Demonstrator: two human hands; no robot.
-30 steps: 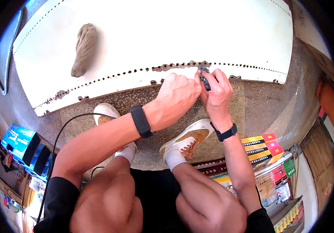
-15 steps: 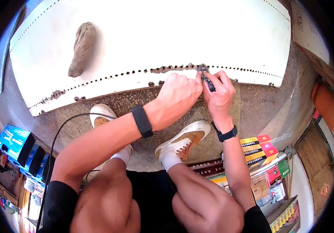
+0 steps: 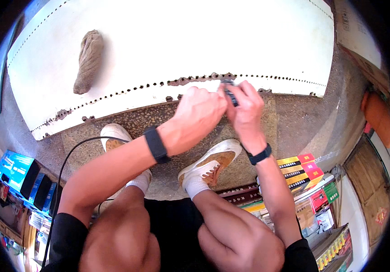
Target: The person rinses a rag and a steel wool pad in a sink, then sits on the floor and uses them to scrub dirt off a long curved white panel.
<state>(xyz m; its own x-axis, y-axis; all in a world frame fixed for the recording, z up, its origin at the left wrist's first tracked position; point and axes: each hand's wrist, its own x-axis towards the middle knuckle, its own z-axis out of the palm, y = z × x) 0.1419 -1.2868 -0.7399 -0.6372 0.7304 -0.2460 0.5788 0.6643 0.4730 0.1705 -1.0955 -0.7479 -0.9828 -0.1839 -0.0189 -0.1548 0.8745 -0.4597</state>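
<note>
A white panel (image 3: 181, 41), lined with small holes along its borders, lies before me. Rusty, eaten-away patches (image 3: 195, 80) break its near row of holes. My right hand (image 3: 248, 109) pinches a small dark grey speckled piece (image 3: 231, 96) over the near edge; its kind is unclear. My left hand (image 3: 198, 109) is closed, back of the hand up, with its fingertips meeting the same piece. What exactly the left fingers grip is partly hidden. A twisted greyish-brown cloth (image 3: 89, 61) rests on the panel's left part.
My shoes (image 3: 210, 164) stand on the speckled stone floor (image 3: 158, 124) by the near edge. A black cable (image 3: 63, 170) runs past my left arm. Blue boxes (image 3: 17, 170) sit at left; yellow and red boxes (image 3: 297, 173) at right. A large carton (image 3: 358, 36) stands far right.
Both hands and the dark piece have shifted slightly left in the picture, along with the panel and cloth as the view moves. The hands remain together at the near edge.
</note>
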